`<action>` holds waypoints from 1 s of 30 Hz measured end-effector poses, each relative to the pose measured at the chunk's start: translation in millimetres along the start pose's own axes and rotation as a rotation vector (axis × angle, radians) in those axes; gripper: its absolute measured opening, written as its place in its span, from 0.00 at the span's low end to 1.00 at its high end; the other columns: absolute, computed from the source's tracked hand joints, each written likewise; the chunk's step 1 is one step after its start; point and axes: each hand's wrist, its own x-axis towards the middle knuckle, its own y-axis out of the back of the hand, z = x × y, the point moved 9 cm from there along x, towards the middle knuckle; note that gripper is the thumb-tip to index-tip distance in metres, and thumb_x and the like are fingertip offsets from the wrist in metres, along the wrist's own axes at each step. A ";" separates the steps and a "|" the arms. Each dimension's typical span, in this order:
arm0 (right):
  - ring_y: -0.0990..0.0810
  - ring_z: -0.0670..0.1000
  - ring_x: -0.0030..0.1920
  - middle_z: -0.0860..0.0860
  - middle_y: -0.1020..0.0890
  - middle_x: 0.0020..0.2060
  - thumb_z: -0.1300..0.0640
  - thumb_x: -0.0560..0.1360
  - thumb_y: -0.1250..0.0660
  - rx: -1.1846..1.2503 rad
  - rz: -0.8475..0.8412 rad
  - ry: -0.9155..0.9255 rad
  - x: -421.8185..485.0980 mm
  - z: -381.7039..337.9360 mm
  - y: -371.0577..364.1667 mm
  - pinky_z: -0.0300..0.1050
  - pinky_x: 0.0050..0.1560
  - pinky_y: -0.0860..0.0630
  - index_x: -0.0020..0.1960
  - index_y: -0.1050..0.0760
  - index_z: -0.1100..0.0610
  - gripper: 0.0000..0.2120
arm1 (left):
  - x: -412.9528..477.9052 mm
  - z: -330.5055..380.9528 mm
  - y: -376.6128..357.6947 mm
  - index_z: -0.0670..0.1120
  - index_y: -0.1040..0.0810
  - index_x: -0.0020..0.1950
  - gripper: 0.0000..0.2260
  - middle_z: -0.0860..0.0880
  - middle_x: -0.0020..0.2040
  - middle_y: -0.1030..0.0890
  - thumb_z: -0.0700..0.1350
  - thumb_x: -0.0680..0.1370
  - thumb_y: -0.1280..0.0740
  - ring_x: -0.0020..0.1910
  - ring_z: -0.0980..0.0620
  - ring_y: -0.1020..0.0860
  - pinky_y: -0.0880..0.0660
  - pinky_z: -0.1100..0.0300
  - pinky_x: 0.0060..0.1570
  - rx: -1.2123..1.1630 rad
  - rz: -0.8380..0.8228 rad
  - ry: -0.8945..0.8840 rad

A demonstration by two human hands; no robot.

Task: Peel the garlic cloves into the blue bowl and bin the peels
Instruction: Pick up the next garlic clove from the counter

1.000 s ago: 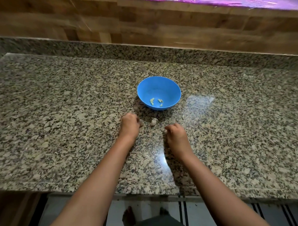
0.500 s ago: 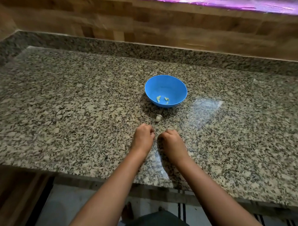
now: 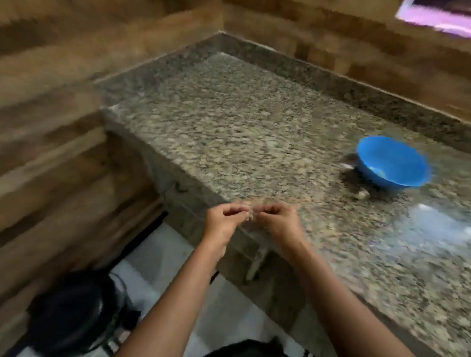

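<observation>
Left hand and right hand, fingers curled, pinch pale papery garlic peel between them, well left of the round blue plastic bowl; blur hides its long axis.

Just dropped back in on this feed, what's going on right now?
A person's left hand and right hand meet over the counter edge, both pinching a small pale scrap, too blurred to identify. The blue bowl sits further right on the counter with a few pale pieces inside; what looks like a clove lies beside it. A black bin stands on the floor, lower left.
</observation>
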 end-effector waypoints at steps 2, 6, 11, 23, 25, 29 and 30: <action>0.23 0.50 0.31 0.54 0.19 0.29 0.72 0.69 0.31 0.040 -0.123 -0.037 -9.1 -0.8 -68.0 0.42 0.34 0.24 0.36 0.21 0.59 0.09 | -9.8 -11.1 71.6 0.44 0.19 0.40 0.08 0.51 0.35 0.19 0.31 0.72 0.30 0.35 0.57 0.22 0.26 0.69 0.37 -0.073 0.102 0.039; 0.22 0.49 0.32 0.55 0.20 0.32 0.71 0.71 0.32 0.067 -0.280 -0.142 -42.0 13.2 -207.3 0.39 0.36 0.24 0.38 0.22 0.60 0.07 | -37.1 -43.7 218.8 0.44 0.18 0.41 0.07 0.50 0.37 0.19 0.33 0.73 0.30 0.39 0.54 0.21 0.24 0.66 0.42 -0.128 0.298 0.088; 0.24 0.49 0.35 0.53 0.22 0.33 0.72 0.72 0.35 -0.012 -0.389 -0.178 -77.1 35.5 -347.5 0.39 0.43 0.24 0.39 0.23 0.62 0.08 | -58.7 -95.0 359.9 0.35 0.19 0.50 0.06 0.50 0.37 0.20 0.32 0.73 0.31 0.37 0.56 0.22 0.26 0.68 0.40 -0.226 0.507 0.167; 0.24 0.49 0.35 0.54 0.23 0.34 0.73 0.74 0.37 -0.282 -0.586 -0.386 -82.2 106.0 -527.5 0.40 0.40 0.24 0.35 0.26 0.61 0.12 | -73.7 -208.8 502.8 0.49 0.17 0.26 0.22 0.56 0.27 0.19 0.28 0.74 0.36 0.36 0.53 0.21 0.24 0.63 0.42 -0.539 0.670 0.432; 0.24 0.49 0.36 0.54 0.23 0.35 0.73 0.73 0.37 -0.348 -0.620 -0.406 -75.1 127.1 -545.9 0.45 0.46 0.23 0.36 0.26 0.59 0.12 | -67.2 -231.4 509.4 0.46 0.18 0.34 0.16 0.57 0.26 0.20 0.29 0.75 0.36 0.37 0.53 0.23 0.25 0.64 0.40 -0.547 0.670 0.501; 0.21 0.54 0.42 0.56 0.21 0.38 0.71 0.72 0.36 -0.443 -0.592 -0.451 -57.5 170.5 -582.0 0.54 0.56 0.23 0.41 0.22 0.62 0.07 | -43.4 -268.8 523.4 0.45 0.23 0.40 0.10 0.58 0.25 0.20 0.31 0.75 0.34 0.39 0.52 0.23 0.26 0.61 0.44 -0.583 0.726 0.563; 0.20 0.56 0.44 0.58 0.19 0.41 0.71 0.72 0.35 -0.446 -0.554 -0.459 -51.9 180.3 -590.7 0.54 0.55 0.22 0.44 0.21 0.64 0.06 | -35.7 -278.4 527.6 0.45 0.24 0.40 0.10 0.59 0.24 0.21 0.31 0.75 0.35 0.38 0.53 0.24 0.26 0.62 0.43 -0.603 0.742 0.586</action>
